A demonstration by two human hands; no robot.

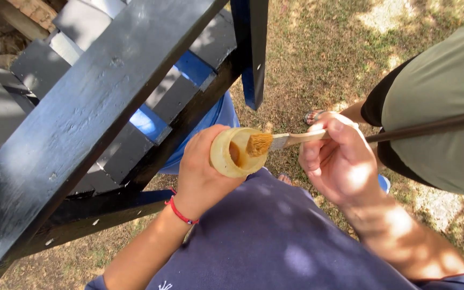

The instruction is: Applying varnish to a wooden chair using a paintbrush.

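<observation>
A navy shirt (pixel 275 236) filled the bottom of the head view. Above it, the left hand (pixel 202 169), a red string bracelet (pixel 181 213) at its wrist, was wrapped around a small cream plastic jar (pixel 231 156), tipped with its mouth toward the right. The right hand (pixel 339 161) gripped a wooden-handled paintbrush (pixel 283 142), bristles at the jar's mouth. A black-painted wooden frame (pixel 81 118) stood to the left, over dry grass (pixel 318 53).

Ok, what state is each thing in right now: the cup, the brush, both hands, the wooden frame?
Left hand: gripping the cup, tipped sideways.
Cup: open, mouth facing the brush, amber liquid inside.
Right hand: closed on the brush handle.
Brush: bristles at the cup's mouth, tinted amber.
Wooden frame: painted black, some blue patches bare.
</observation>
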